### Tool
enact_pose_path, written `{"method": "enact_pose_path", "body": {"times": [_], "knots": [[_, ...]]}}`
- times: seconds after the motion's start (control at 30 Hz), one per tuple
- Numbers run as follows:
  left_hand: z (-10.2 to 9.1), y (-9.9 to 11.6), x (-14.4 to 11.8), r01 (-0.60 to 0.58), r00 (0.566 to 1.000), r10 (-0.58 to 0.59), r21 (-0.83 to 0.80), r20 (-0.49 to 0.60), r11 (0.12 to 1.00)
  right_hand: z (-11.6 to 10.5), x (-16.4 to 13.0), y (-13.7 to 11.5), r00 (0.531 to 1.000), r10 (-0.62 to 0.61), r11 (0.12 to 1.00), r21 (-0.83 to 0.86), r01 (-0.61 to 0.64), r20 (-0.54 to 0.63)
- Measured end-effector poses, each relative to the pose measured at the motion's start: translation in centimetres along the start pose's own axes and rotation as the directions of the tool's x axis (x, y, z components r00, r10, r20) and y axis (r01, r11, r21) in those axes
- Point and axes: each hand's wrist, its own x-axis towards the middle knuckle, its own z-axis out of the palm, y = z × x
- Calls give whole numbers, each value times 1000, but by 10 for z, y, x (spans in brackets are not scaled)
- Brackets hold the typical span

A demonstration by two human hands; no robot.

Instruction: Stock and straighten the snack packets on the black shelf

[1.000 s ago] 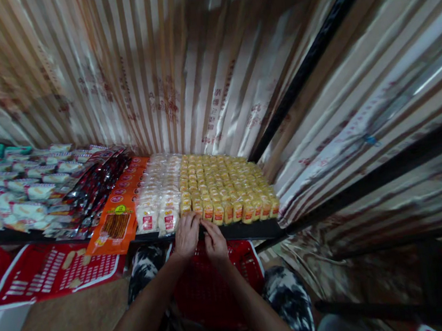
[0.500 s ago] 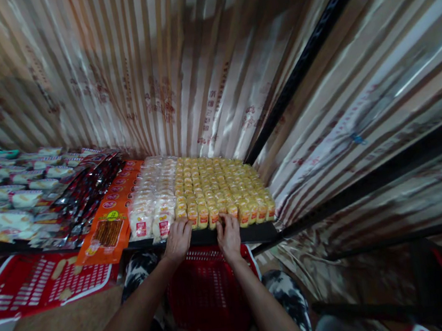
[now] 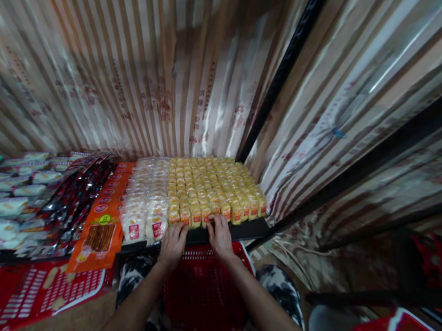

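Rows of small yellow snack packets [image 3: 211,188] fill the right part of a dark shelf [image 3: 237,231]. My left hand [image 3: 173,244] and my right hand [image 3: 220,234] rest side by side at the shelf's front edge, fingertips touching the front row of yellow packets. Neither hand visibly grips a packet. White packets with red labels [image 3: 145,207] lie just left of the yellow ones. A red plastic basket [image 3: 204,291] sits below my hands, between my knees.
Orange flat packs [image 3: 100,228], dark red wrapped packs [image 3: 74,202] and pale bagged goods [image 3: 3,197] line the shelf to the left. A red printed sheet [image 3: 30,288] hangs below. Striped foil panels form the back and right walls, with black frame bars [image 3: 282,77].
My hands, close together at the shelf edge a second ago, have spread apart along the front row of yellow packets. The view has shifted, so the shelf sits further left.
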Motion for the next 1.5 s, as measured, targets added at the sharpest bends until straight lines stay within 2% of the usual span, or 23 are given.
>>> {"method": "enact_pose_path", "body": {"times": [0.1, 0.23, 0.37, 0.47, 0.57, 0.63, 0.8, 0.93, 1.23, 1.3, 1.37, 1.43, 1.5], "knots": [[-2, 5, -1, -39, 999, 39, -7, 12, 999, -6, -2, 0, 1000, -16, 1000, -25, 16, -24], [-5, 19, 1, -138, 988, 141, -58, 62, 989, -20, -5, 6, 987, -15, 998, -71, 3, -162], [-3, 35, 19, -302, 932, 325, -154, 157, 941, -35, 9, 12, 982, -59, 992, -123, 37, -180], [4, 45, 42, -397, 863, 454, -261, 219, 880, -44, 34, 11, 989, -100, 981, -176, 80, -109], [16, 51, 64, -469, 796, 562, -357, 227, 808, -46, 68, 2, 988, -137, 959, -240, 150, 71], [24, 51, 75, -489, 777, 588, -371, 228, 790, -41, 93, -4, 969, -125, 942, -281, 183, 211], [40, 43, 82, -479, 793, 560, -323, 240, 816, -18, 144, -11, 866, 20, 917, -354, 183, 500], [46, 41, 79, -478, 807, 556, -333, 199, 813, -1, 160, -5, 790, 80, 912, -364, 187, 608], [50, 44, 75, -500, 809, 561, -299, 174, 813, 5, 162, 1, 774, 86, 924, -340, 173, 627], [49, 43, 75, -523, 798, 579, -284, 169, 803, 7, 168, -3, 800, 69, 925, -338, 172, 597], [49, 42, 75, -540, 784, 594, -278, 178, 795, 12, 173, -9, 813, 3, 926, -309, 218, 582], [50, 42, 75, -538, 782, 595, -279, 186, 795, 18, 174, -15, 781, -56, 922, -269, 279, 622], [51, 41, 74, -528, 787, 587, -286, 190, 800, 24, 173, -21, 739, -56, 920, -253, 300, 672]]}}
